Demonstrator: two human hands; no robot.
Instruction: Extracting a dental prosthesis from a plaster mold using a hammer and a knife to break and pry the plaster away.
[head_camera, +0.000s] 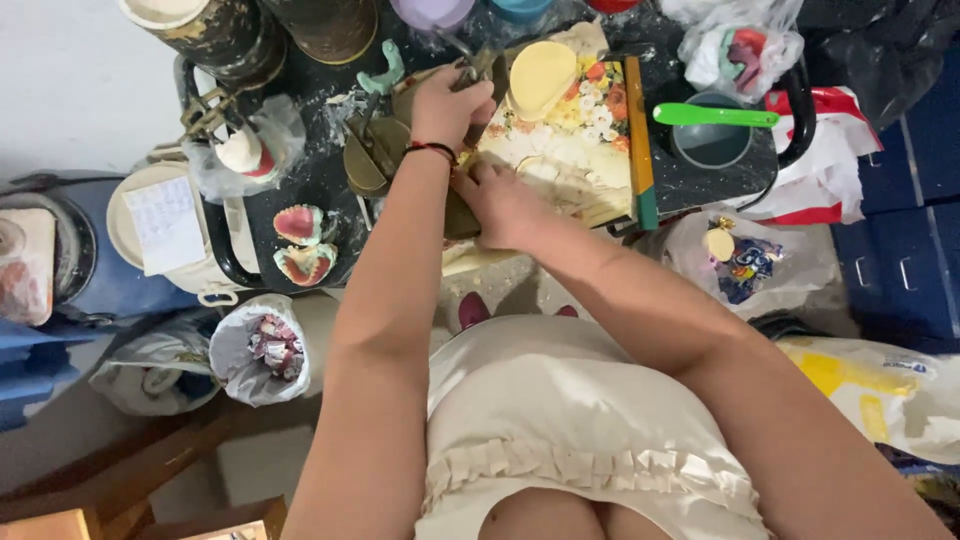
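My left hand is closed around the top of a brass-coloured metal press on the dark work table; a red and black cord sits on that wrist. My right hand grips the lower part of the same press at the table's front edge, next to a flower-patterned board. A pale yellow oval mould lies on that board. What sits inside the press is hidden by my hands.
Two pink and white denture models lie at the table's left. A grey mixing bowl with a green spatula sits at right. Jars and cans stand at the back. Plastic bags and a white bucket crowd the floor.
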